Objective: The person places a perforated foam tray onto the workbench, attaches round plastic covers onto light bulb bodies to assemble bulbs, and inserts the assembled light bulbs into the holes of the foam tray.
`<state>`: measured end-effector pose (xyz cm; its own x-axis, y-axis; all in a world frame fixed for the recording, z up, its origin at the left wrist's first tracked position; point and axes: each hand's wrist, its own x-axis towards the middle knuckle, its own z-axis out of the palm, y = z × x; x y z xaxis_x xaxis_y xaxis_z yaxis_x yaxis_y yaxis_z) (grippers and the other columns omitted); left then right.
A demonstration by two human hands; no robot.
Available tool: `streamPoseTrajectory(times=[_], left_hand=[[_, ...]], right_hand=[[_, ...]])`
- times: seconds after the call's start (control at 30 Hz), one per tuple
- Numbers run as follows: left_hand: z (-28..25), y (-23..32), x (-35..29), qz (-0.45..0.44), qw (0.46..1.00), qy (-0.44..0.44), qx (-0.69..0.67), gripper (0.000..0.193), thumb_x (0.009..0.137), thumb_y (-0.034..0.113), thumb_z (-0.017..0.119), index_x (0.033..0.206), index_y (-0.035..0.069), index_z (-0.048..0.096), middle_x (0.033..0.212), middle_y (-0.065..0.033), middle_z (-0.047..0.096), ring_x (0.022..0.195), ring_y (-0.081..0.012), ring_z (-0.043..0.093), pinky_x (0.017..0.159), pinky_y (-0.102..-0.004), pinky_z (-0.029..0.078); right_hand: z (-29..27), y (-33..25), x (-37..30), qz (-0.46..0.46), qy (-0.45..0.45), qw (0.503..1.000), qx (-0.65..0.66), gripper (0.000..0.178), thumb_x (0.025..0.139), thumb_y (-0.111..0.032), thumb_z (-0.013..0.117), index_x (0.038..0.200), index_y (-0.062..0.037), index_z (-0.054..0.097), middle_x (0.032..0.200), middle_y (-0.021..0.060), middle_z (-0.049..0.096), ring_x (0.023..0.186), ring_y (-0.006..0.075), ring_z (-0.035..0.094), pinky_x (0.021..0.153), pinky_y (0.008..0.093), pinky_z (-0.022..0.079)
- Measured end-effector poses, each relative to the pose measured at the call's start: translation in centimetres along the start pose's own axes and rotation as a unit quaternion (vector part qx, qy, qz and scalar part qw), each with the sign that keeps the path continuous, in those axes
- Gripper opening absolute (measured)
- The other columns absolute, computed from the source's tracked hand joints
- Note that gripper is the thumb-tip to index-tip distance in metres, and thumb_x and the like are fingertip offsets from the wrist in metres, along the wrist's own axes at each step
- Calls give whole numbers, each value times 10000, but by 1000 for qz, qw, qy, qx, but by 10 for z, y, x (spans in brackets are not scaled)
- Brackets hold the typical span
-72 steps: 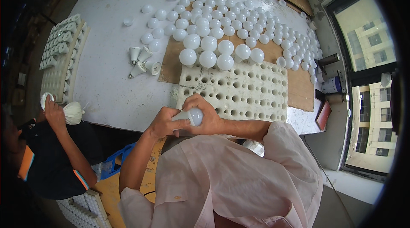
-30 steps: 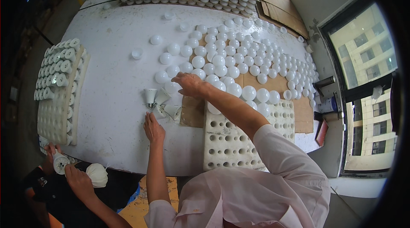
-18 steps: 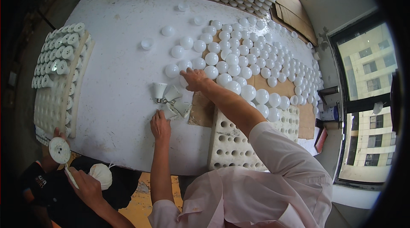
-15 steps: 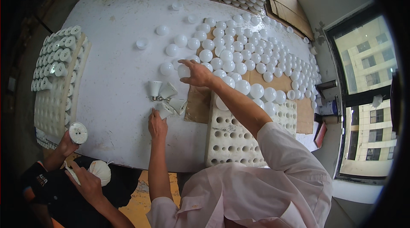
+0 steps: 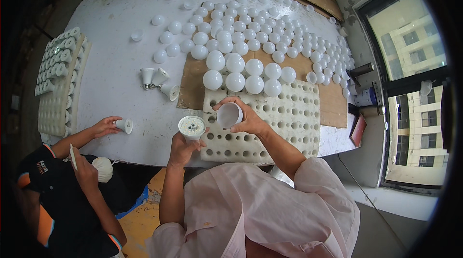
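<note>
Both hands pulled back: left hand (image 5: 181, 149) fingers clamp 1 bulb base (image 5: 192, 126), right hand (image 5: 248, 120) 1 dome (image 5: 229, 114).

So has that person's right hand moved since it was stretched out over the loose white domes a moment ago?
Yes. The right hand has pulled back from the domes toward the body and now holds a white dome over the perforated tray.

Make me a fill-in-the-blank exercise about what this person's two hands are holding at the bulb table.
1. The left hand holds a bulb base with its open end facing ____.
2. The right hand holds a white ____.
3. Finished bulbs stand in the far rows of the white ____ tray.
4. Three loose bulb bases lie on the white ____.

Missing words: up; dome cover; perforated; table
</note>
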<state>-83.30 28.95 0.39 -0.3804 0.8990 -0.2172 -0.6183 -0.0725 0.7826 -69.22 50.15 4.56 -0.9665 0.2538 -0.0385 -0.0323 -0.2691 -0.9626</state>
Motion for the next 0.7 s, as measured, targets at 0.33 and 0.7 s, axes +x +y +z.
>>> streamPoseTrajectory(times=[0.33,0.7], left_hand=[[56,-11,-19,-19,993,-59,97,358,772,139,704,1043,-72,603,873,-134,688,596,-111,602,472,-218,428],[61,-17,-25,-38,993,-71,89,485,802,194,737,1123,-105,533,922,-229,684,562,-132,624,431,-198,437]], right_hand=[[3,5,-54,-22,5,993,116,852,670,-273,828,1370,-89,380,1256,159,521,1029,229,592,737,331,548],[-7,-2,-67,-47,-26,993,-104,844,631,-214,824,1352,-97,401,1240,99,540,1064,216,564,845,363,509]])
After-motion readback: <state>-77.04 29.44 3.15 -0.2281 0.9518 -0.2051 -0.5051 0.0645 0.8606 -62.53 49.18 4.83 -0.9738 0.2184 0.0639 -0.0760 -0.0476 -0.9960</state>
